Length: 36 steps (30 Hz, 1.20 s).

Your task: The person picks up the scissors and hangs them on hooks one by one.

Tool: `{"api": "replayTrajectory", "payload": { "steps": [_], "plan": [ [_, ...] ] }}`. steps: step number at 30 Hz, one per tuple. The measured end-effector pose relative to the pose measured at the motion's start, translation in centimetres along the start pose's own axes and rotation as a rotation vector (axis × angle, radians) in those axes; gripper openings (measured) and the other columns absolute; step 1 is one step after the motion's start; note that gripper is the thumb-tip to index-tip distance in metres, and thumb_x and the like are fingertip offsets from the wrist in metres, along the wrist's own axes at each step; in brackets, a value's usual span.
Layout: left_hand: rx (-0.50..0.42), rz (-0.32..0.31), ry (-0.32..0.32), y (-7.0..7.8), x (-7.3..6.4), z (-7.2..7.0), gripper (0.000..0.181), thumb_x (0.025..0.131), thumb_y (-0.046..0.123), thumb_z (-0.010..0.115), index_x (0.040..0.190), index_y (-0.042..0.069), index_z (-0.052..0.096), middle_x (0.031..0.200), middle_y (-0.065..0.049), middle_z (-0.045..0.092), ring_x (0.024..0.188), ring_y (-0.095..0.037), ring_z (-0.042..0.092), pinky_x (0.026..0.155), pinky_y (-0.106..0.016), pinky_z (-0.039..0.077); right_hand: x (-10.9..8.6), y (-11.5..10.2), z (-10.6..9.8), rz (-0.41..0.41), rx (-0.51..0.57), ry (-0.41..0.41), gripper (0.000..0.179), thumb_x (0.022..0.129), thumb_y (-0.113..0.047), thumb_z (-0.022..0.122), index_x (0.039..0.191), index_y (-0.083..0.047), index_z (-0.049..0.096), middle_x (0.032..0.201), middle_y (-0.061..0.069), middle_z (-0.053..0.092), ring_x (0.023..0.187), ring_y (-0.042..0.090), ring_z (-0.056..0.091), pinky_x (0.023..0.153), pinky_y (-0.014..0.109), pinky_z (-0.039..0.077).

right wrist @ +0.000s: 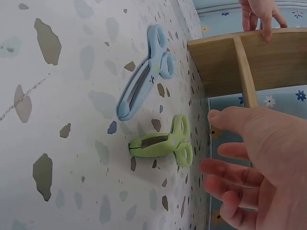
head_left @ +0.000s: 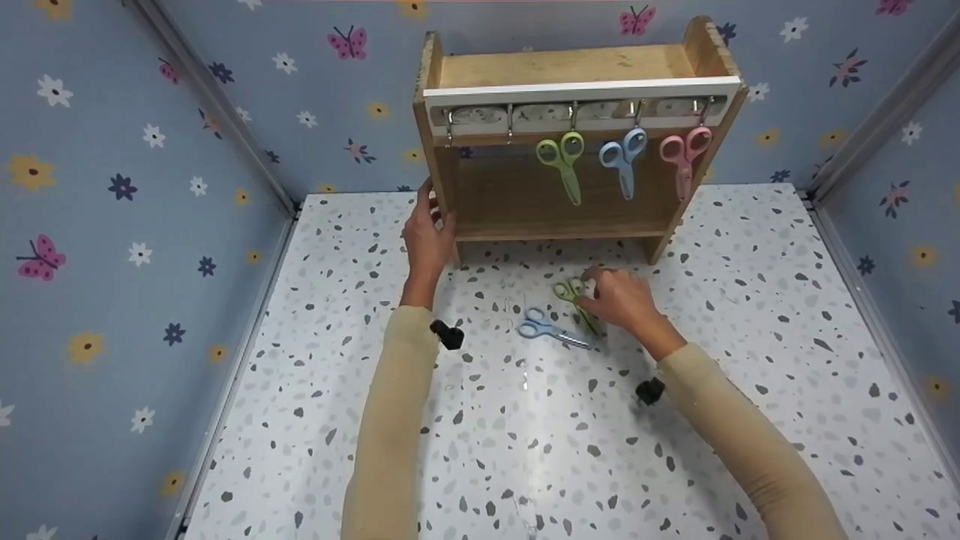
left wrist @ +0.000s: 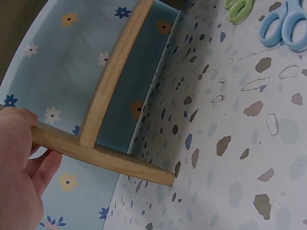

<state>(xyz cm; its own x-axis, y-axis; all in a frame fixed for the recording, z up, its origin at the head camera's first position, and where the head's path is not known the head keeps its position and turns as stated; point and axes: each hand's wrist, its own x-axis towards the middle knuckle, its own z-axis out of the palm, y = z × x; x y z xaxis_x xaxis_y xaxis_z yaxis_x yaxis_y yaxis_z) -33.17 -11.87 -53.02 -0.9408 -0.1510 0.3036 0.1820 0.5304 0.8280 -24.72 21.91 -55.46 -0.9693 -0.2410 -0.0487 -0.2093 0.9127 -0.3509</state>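
A wooden rack (head_left: 562, 67) stands against the back wall, and my left hand (head_left: 430, 236) grips its left side panel, thumb on the near side. On the tabletop in front lie green scissors (right wrist: 152, 150) and light blue scissors (right wrist: 152, 64), side by side. My right hand (head_left: 624, 298) hovers by the green pair's handles. The right wrist view shows its fingers (right wrist: 235, 172) spread and apart from the scissors. From the rack's hooks hang another green pair (head_left: 571, 180), a blue pair (head_left: 625, 176) and a pink pair (head_left: 683, 169).
A white strip (head_left: 585, 91) along the rack's front carries metal hooks; two bare ones (head_left: 510, 127) are at its left end. The speckled white table (head_left: 322, 420) meets patterned blue walls (head_left: 150, 225) on the left, back and right.
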Motion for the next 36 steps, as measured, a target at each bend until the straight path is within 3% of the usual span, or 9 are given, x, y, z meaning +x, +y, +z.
{"api": "replayTrajectory", "payload": {
  "steps": [9,18,36],
  "plan": [
    [-0.002,-0.018,-0.011,0.1,-0.1,0.0,0.066,0.114,0.013,0.065,0.174,0.013,0.038,0.17,-0.015,0.058,0.15,-0.033,0.067,0.122,-0.046,0.061,0.0,0.2,0.7,0.055,-0.012,-0.069,0.058,0.101,-0.039,0.084,0.146,-0.004,0.072,0.102,0.015,0.083,0.082,0.027,0.071,0.07,0.043,0.057],
    [-0.012,0.004,-0.001,0.1,-0.1,0.0,0.066,0.113,0.011,0.066,0.174,0.01,0.039,0.161,-0.022,0.064,0.145,-0.039,0.07,0.12,-0.05,0.062,0.0,0.3,1.0,0.061,-0.026,-0.087,0.059,0.097,-0.043,0.086,0.141,-0.006,0.075,0.088,0.01,0.077,0.072,0.022,0.06,0.062,0.038,0.049],
    [0.011,-0.051,-0.014,0.4,-0.1,0.0,0.067,0.114,0.011,0.065,0.175,0.015,0.037,0.171,-0.013,0.058,0.152,-0.031,0.065,0.125,-0.044,0.059,-0.1,0.4,2.0,0.058,-0.071,-0.094,0.045,0.097,-0.04,0.088,0.125,-0.005,0.08,0.099,0.014,0.082,0.081,0.027,0.067,0.071,0.046,0.059]
  ]
}}
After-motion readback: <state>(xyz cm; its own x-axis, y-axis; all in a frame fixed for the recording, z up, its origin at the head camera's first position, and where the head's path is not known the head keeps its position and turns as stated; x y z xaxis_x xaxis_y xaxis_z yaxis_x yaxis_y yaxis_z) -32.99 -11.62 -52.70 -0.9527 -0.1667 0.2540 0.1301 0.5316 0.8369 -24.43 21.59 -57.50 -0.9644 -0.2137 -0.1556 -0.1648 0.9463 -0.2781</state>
